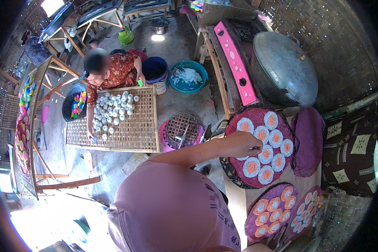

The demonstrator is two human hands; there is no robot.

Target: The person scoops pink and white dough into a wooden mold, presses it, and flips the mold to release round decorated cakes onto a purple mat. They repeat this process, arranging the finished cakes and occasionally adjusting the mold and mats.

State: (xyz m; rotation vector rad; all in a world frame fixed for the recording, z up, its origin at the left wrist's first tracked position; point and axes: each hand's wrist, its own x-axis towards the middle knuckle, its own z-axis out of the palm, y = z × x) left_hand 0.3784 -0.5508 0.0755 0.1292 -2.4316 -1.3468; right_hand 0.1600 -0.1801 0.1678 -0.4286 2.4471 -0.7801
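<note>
My left hand [251,145] reaches over a round tray with a dark red cloth [236,175], its fingers pinched together. Whatever they may hold is too small to make out. On the cloth lie several round, lacy cakes, white with orange centres, one of them [265,154] right beside my fingertips. Part of my right forearm [259,248] shows at the lower edge, but the right hand is out of sight. Close to that forearm, a purple round mat [253,220] bears orange cakes with pale centres, and another round mat [297,230] carries pale-rimmed ones.
A large metal lid [285,69] covers a pot by a pink-fronted stove [235,63]. A folded purple cloth [307,143] lies beyond the tray. Across the room, a person [117,69] handles white pieces on a woven bamboo rack [145,122]. A teal basin [188,86] stands on the floor.
</note>
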